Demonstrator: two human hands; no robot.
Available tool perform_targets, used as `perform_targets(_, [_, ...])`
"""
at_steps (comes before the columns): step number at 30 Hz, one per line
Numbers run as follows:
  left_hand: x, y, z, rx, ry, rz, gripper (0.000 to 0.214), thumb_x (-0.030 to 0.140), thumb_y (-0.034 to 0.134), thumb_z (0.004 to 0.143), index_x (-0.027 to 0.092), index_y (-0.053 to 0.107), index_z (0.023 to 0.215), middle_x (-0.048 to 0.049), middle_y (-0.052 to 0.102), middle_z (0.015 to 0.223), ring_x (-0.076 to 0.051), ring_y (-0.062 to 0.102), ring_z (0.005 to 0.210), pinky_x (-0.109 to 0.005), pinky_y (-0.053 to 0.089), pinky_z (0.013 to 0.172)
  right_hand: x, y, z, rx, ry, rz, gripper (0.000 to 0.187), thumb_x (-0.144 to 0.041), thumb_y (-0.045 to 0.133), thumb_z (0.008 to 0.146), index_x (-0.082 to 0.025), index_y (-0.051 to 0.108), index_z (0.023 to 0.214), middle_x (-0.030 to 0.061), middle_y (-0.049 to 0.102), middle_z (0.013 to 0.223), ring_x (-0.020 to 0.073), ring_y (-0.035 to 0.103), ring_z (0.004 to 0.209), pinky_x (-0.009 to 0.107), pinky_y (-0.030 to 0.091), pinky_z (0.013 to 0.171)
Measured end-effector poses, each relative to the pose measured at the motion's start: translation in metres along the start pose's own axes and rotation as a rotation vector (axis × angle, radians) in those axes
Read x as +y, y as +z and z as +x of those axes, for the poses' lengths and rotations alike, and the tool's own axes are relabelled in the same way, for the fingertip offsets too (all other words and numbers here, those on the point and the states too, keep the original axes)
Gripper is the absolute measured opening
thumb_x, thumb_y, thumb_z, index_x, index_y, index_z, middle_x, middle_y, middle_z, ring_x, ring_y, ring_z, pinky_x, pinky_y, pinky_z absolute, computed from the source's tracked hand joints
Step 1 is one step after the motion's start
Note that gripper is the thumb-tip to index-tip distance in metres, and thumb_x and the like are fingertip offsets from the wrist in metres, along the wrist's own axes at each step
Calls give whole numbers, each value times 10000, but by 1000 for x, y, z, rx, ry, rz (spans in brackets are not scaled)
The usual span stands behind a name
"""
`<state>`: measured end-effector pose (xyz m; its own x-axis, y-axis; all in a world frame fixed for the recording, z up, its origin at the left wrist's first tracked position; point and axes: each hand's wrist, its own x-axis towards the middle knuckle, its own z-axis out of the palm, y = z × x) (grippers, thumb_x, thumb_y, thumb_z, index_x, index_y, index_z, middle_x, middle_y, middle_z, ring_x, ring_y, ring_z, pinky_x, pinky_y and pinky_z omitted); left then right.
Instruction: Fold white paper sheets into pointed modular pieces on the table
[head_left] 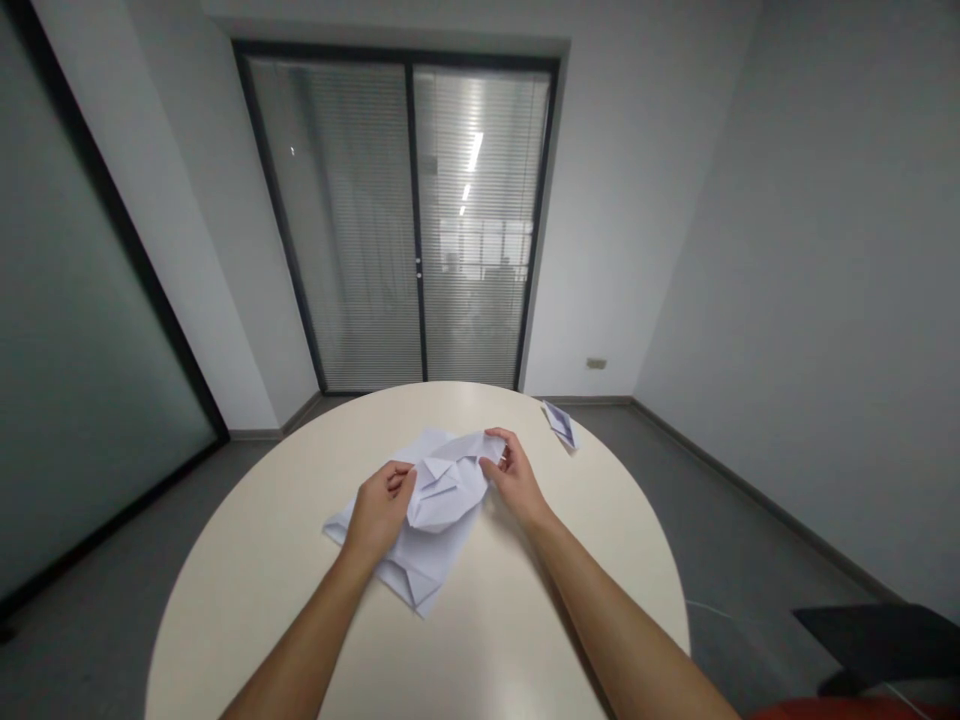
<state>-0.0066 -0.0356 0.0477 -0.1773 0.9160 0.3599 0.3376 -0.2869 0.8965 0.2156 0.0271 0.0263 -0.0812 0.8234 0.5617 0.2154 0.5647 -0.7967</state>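
Note:
Between my two hands is a folded sheet of white paper (pixel 450 490), creased into several flaps and raised a little over the table. My left hand (pixel 382 505) pinches its left edge, thumb and fingers together. On the far right corner, my right hand (pixel 513 470) grips the paper between thumb and fingers. Beneath it lies more creased white paper (pixel 431 555), with one corner pointing toward me and another to the left. Whether the upper and lower paper are joined, I cannot tell.
A round cream table (pixel 247 600) fills the space before me. Near its far right edge lies a small folded paper piece (pixel 561 425). Beyond are a glass door with blinds (pixel 480 330) and white walls. A dark chair part (pixel 877 640) stands at lower right.

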Motion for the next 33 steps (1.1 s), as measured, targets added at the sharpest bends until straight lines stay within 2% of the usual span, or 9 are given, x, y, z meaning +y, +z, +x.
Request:
perform_targets(3, [-4,0,1,-34,-17,-33,377,549,623,788,181,676,856,-50,729,747,-209,698,706,-291,548,689,0,-5,-1,12,-36,-70,325,-294,533,888,-235,568,1206,74,667,1151,215,646,927,322,542,791])
perform_targets(7, [-8,0,-1,-111,13,-28,331,494,626,826,174,690,885,-55,748,801,-205,711,760,-275,540,713,-5,-14,-1,53,-173,-277,390,-211,509,876,-252,588,1256,77,636,1266,236,614,1128,386,492,994])
perform_targets(10, [-10,2,-3,-173,33,-7,303,452,615,853,167,701,911,-54,749,813,-204,712,776,-276,535,721,-11,-23,0,-18,-278,-361,359,-178,510,878,-258,644,1200,89,610,1315,240,579,1208,403,457,1050])
perform_targets(14, [-17,3,-1,-215,7,-34,310,440,613,855,160,694,961,-85,764,909,-222,727,838,-316,565,780,-13,-28,2,-143,-315,-365,211,-207,558,893,-267,722,1011,87,640,1293,254,581,1192,434,461,1031])
perform_targets(18, [-18,-2,0,-225,77,74,375,409,646,841,201,678,1151,-98,718,1204,-246,698,1065,-373,564,921,-9,-24,2,-86,-228,-216,124,-314,625,910,-243,721,943,67,739,1029,240,656,1009,399,501,934])
perform_targets(21, [-8,-6,-5,-283,257,276,454,368,698,816,264,654,1256,-57,633,1375,-246,581,1278,-393,482,1078,-11,-18,3,-41,-92,-141,264,-440,607,939,-214,706,845,48,736,836,216,668,797,338,521,758])
perform_targets(24, [7,-6,-12,-306,344,436,537,402,757,770,281,646,1282,-44,597,1427,-255,542,1323,-408,413,1153,-19,-14,3,-11,-62,-141,344,-496,592,946,-201,694,800,37,722,776,200,651,737,305,508,690])
perform_targets(28, [23,0,-20,-262,328,470,636,458,757,762,253,598,1342,-66,618,1400,-269,587,1262,-412,451,1102,-34,-10,1,20,-126,-221,317,-472,607,948,-200,721,830,47,737,818,193,652,745,299,504,685])
perform_targets(33, [24,9,-18,-154,88,358,490,496,659,833,234,660,1248,-84,739,1155,-244,698,948,-332,526,828,-47,-2,-2,-61,-260,-294,194,-389,625,954,-242,752,940,44,747,869,198,661,811,309,511,720])
